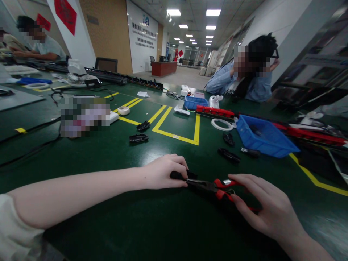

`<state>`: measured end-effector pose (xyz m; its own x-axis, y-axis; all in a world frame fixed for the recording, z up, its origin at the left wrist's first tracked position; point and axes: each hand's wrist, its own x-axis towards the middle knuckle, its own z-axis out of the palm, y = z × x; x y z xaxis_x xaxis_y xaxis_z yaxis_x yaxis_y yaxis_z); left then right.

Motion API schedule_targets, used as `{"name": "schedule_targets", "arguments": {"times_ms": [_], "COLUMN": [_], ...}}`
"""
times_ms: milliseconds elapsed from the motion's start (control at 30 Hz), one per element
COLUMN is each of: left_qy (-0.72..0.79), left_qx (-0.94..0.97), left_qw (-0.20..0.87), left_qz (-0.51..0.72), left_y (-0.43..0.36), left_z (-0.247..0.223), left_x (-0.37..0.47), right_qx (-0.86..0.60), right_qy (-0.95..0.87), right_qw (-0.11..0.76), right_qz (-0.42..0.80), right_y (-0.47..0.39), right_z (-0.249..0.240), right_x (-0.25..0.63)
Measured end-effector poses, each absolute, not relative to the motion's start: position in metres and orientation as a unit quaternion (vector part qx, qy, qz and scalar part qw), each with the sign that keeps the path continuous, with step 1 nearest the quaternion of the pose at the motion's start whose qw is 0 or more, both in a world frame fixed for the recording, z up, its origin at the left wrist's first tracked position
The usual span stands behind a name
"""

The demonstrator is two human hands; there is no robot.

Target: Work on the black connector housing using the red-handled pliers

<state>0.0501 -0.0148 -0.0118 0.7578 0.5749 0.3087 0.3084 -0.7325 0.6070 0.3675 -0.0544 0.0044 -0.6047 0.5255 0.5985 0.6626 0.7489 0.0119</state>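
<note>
My left hand [165, 171] is closed on a small black part [177, 175], just above the green table [122, 224]. Red-handled pliers [208, 185] point left, their dark jaws reaching the black part at my left fingertips. My right hand [268, 204] grips the red handles between thumb and fingers. Beyond my hands lie more black parts: two [138, 138] [143, 125] ahead to the left, and others [229, 154] [228, 139] ahead to the right. The exact contact between jaws and part is partly hidden by my fingers.
A blue bin [265, 139] stands at the right, with a white ring [222, 124] and a red strip [214, 111] near it. A smaller blue tray [195, 102] sits farther back. Yellow tape [176, 137] marks the table. A person [244, 72] sits opposite; others are far left.
</note>
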Motion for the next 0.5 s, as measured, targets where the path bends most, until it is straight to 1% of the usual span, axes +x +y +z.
{"name": "schedule_targets", "arguments": {"times_ms": [333, 500], "left_qy": [0.246, 0.244], "left_qx": [0.903, 0.906], "left_qw": [0.250, 0.243], "left_qz": [0.249, 0.247], "left_y": [-0.0139, -0.0136], "left_z": [-0.0147, -0.0137], "left_x": [0.0502, 0.0504], "right_qx": [-0.334, -0.345], "right_qy": [-0.883, -0.883], "right_qw": [0.300, 0.289], "right_qz": [-0.139, -0.133], "right_y": [-0.0592, -0.0598], "right_z": [-0.0002, -0.0035], "right_x": [0.3725, 0.3766]}}
